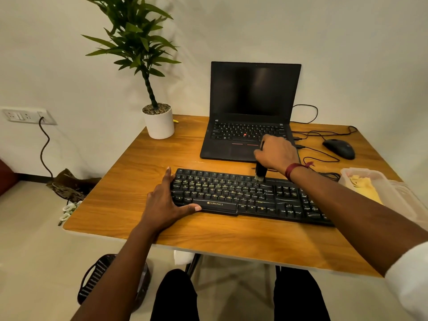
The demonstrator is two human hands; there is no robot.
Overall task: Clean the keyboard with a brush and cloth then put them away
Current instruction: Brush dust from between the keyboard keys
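On wooden desk (139, 163) by white wall (347, 42): left hand (165, 201) flat against keyboard (231, 193), right hand (276, 154) grips brush (260, 173).

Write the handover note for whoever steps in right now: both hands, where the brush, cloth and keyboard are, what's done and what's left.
Left hand: open, pressed against the left end of the keyboard to steady it.
Right hand: grips the brush with the bristles down on the upper key rows, right of the middle.
The keyboard lies on the table in front of the laptop.
The yellow cloth sits in the clear container at the table's right edge.
Done: brushing has begun; how many keys are finished cannot be told.
Left: finish brushing, wipe with the cloth, put both away.
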